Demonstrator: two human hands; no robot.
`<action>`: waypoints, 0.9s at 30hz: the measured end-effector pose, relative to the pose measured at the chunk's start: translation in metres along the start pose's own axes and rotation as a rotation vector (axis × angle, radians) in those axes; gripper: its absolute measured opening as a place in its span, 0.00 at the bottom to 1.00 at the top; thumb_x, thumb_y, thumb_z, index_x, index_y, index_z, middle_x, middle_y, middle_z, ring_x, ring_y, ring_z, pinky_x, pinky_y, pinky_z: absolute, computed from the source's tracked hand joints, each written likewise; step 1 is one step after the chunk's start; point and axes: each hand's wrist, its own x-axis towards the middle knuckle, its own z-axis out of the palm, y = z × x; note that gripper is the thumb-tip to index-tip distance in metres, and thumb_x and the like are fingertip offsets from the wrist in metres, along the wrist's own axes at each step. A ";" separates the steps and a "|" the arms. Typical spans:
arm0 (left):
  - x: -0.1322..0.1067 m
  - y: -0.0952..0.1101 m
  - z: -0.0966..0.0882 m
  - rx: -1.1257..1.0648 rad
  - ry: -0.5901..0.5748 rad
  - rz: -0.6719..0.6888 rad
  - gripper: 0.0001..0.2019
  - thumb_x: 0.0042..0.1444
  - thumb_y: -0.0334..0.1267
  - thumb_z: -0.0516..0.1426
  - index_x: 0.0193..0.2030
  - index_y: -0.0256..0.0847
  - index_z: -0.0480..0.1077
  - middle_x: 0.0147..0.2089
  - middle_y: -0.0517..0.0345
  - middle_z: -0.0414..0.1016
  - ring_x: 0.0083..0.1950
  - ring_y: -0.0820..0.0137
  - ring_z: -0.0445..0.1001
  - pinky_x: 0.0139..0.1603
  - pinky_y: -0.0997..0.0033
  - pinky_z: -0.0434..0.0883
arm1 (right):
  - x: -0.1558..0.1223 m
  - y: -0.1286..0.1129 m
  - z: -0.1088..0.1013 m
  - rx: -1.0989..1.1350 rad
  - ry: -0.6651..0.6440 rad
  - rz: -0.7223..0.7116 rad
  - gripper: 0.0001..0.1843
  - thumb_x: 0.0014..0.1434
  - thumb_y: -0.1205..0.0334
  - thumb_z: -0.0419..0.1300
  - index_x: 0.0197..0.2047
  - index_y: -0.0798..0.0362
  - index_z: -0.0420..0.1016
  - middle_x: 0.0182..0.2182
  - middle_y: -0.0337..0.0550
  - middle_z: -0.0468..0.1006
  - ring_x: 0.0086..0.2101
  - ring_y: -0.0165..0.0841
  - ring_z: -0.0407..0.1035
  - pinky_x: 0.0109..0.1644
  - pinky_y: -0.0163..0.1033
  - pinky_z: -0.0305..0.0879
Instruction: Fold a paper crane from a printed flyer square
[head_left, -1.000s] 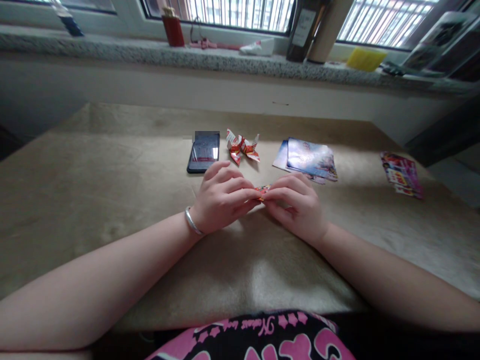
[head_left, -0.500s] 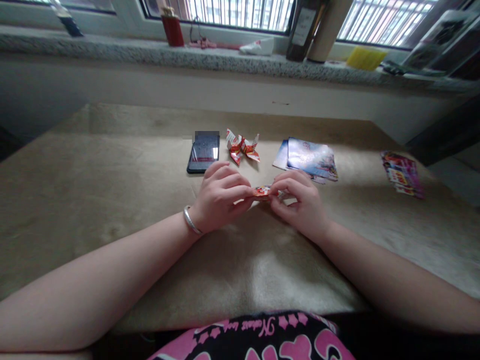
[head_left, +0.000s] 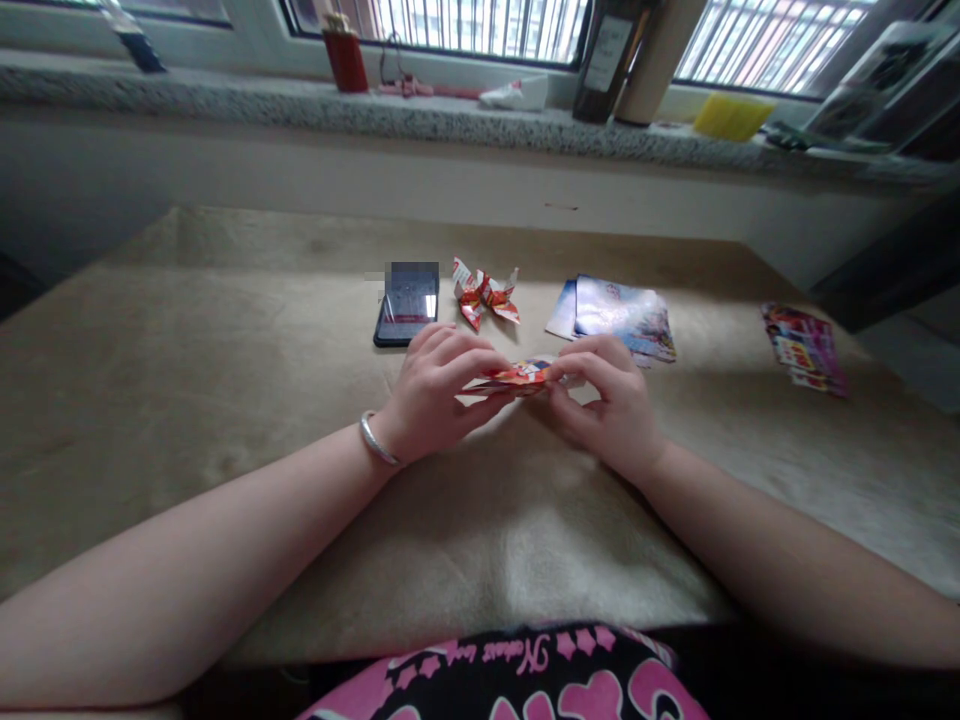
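Note:
Between my two hands is a folded piece of red and white printed paper (head_left: 527, 373), held just above the table. My left hand (head_left: 448, 385) pinches its left side, fingers on top and thumb below, and layers of the paper stand slightly apart there. At the right end, my right hand (head_left: 607, 400) grips the paper between thumb and forefinger. Just beyond my hands lies a folded red and white paper figure (head_left: 486, 295) with pointed tips. A dark phone (head_left: 409, 305) rests to its left, close to my left fingertips.
Glossy picture sheets (head_left: 624, 312) lie beyond my right hand. Further right is a fanned stack of colourful printed papers (head_left: 806, 350). Behind the table (head_left: 262, 330), a stone windowsill (head_left: 262, 108) carries a red lighter-like object (head_left: 345, 60), a yellow item (head_left: 733, 117) and dark containers.
My hands have moved slightly apart, the right one a little rightward. More of the printed paper shows between them, and its layers have spread open at the left.

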 end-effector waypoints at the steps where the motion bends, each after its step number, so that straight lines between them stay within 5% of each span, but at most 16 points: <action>1: -0.001 -0.001 0.001 -0.024 -0.005 -0.025 0.13 0.52 0.42 0.62 0.43 0.42 0.70 0.43 0.56 0.74 0.45 0.67 0.71 0.51 0.61 0.67 | -0.001 0.001 0.000 -0.006 0.018 0.010 0.06 0.55 0.70 0.58 0.33 0.49 0.71 0.33 0.42 0.72 0.35 0.35 0.67 0.40 0.43 0.65; 10: 0.001 -0.006 0.002 -0.239 0.093 -0.098 0.04 0.55 0.29 0.59 0.38 0.39 0.70 0.40 0.56 0.72 0.42 0.73 0.72 0.45 0.71 0.73 | -0.002 0.004 -0.001 -0.049 0.020 -0.092 0.06 0.56 0.69 0.61 0.36 0.48 0.73 0.33 0.41 0.73 0.35 0.33 0.67 0.40 0.42 0.66; 16: 0.001 -0.002 -0.003 -0.183 0.163 -0.018 0.05 0.55 0.29 0.59 0.38 0.41 0.72 0.40 0.57 0.71 0.42 0.74 0.71 0.44 0.71 0.72 | -0.002 0.006 0.001 -0.052 0.029 -0.063 0.05 0.57 0.68 0.61 0.36 0.48 0.74 0.33 0.41 0.74 0.35 0.34 0.68 0.40 0.43 0.66; 23: -0.002 0.000 -0.002 0.081 0.145 0.041 0.09 0.54 0.30 0.60 0.39 0.48 0.73 0.39 0.61 0.73 0.40 0.71 0.70 0.46 0.65 0.66 | -0.005 0.003 0.006 0.060 -0.128 0.022 0.12 0.54 0.61 0.64 0.43 0.49 0.69 0.38 0.43 0.72 0.35 0.32 0.68 0.33 0.37 0.68; 27: -0.001 0.002 -0.001 0.099 0.092 0.123 0.16 0.54 0.29 0.58 0.49 0.49 0.68 0.40 0.61 0.74 0.42 0.70 0.70 0.46 0.65 0.65 | -0.005 -0.001 0.006 0.047 -0.154 -0.008 0.06 0.57 0.62 0.61 0.39 0.49 0.70 0.36 0.42 0.73 0.36 0.32 0.70 0.35 0.36 0.69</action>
